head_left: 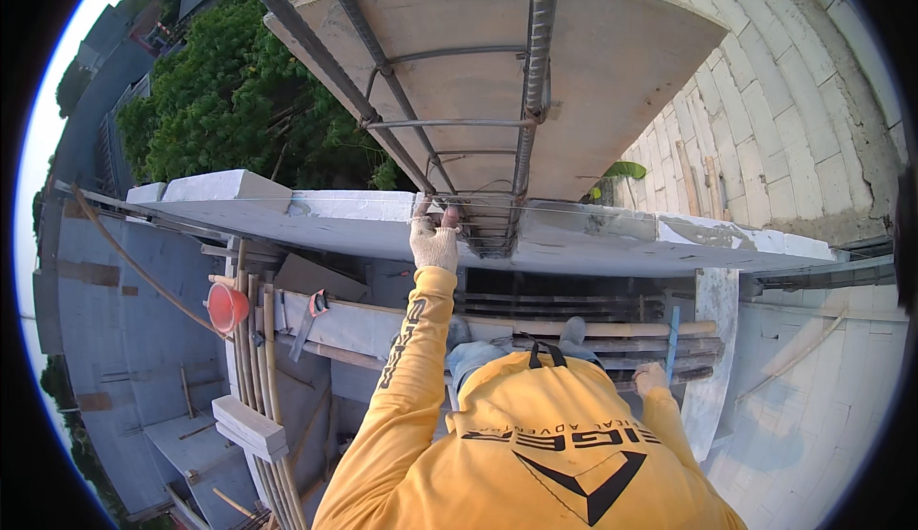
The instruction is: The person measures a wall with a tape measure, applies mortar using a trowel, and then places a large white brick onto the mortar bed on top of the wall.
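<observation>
My left hand (434, 236) wears a cream knitted glove with bare fingertips and reaches to the top of the white block wall (349, 203), at the foot of a steel rebar cage (535, 62). Its fingers are curled beside the bars and a thin string line (593, 208); what they grip is too small to make out. My right hand (650, 376) is low at the right, fingers curled, near a blue strip (673, 344) and bamboo poles (622, 329); whatever it holds is hidden. A large board (631, 62) stands behind the cage.
Below the wall are my feet on a scaffold, a red bucket (228, 307), a saw-like tool (308, 320), stacked blocks (251, 423) and an upright plank (712, 363). Trees show beyond the wall, a block wall at upper right, and a drop to lower surfaces at left.
</observation>
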Tool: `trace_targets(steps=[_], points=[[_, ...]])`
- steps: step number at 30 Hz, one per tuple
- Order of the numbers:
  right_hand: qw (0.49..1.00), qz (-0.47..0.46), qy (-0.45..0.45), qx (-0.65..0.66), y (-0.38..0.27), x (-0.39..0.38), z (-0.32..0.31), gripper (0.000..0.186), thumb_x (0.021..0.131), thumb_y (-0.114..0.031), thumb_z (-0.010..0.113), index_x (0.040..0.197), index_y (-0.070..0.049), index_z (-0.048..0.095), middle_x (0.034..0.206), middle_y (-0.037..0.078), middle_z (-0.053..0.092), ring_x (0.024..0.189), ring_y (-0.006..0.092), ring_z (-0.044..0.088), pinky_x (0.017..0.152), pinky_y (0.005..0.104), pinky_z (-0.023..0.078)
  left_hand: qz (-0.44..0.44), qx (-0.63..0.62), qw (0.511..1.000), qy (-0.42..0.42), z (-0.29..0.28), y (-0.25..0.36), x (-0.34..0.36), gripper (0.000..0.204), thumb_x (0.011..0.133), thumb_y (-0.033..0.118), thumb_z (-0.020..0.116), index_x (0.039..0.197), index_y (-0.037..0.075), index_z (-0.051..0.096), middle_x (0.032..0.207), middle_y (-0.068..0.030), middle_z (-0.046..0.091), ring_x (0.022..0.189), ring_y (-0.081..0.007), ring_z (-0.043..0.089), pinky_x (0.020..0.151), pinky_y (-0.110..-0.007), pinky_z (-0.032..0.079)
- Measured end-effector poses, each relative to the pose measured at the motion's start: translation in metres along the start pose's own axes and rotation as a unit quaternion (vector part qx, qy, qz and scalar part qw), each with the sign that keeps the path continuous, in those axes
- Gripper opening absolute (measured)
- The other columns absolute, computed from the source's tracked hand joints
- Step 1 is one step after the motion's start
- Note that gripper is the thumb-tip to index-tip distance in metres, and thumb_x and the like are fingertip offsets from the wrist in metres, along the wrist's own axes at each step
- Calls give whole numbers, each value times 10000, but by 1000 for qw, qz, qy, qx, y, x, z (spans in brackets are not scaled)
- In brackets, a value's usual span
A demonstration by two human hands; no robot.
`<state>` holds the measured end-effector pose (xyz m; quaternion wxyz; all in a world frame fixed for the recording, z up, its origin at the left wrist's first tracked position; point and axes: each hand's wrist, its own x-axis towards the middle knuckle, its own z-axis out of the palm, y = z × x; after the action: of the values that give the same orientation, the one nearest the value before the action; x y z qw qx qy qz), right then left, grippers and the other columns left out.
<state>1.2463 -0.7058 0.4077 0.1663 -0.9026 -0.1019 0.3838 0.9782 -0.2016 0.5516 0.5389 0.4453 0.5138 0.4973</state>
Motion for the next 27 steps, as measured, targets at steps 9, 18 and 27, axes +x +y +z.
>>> trace_targets(steps=[9,18,27], points=[[990,32,-11,136,20,4,11,164,863,-48,503,984,-19,609,726,87,660,624,196,661,527,356,519,-165,153,974,23,-81,-66,-60,445,924,112,645,1315,-12,473,900,-31,601,643,-101,578,588,-243,533],[997,-1,-66,51,36,29,22,170,861,-33,497,987,-11,607,760,94,659,592,195,647,500,345,501,-411,104,904,45,-215,-151,-160,281,894,0,522,1174,-21,542,866,-65,655,600,-137,586,497,-267,482],[985,58,-87,135,22,82,-51,206,862,0,478,1032,1,594,789,101,648,628,199,644,537,324,496,-512,-110,850,59,-230,-130,-229,57,954,84,525,910,79,562,618,11,467,474,-123,422,429,-279,329]])
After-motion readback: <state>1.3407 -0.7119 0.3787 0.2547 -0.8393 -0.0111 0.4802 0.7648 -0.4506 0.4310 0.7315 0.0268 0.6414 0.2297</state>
